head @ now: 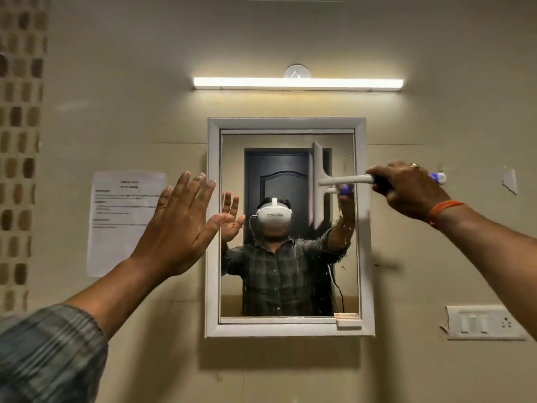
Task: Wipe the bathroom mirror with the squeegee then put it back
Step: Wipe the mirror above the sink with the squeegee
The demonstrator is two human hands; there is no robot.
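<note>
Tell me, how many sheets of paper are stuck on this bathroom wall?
1. A printed sheet hangs left of the mirror, partly behind the raised left hand. The small pale patch at far right is too unclear to count.

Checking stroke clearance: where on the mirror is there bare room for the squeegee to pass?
Free: the glass left of the squeegee blade, across to the mirror frame's left side, and below the blade. Crowded: the right strip, where the right hand grips the handle; the left hand overlaps the left frame.

The printed notice taped to the wall carries text, seemingly too blurred to read.
</note>
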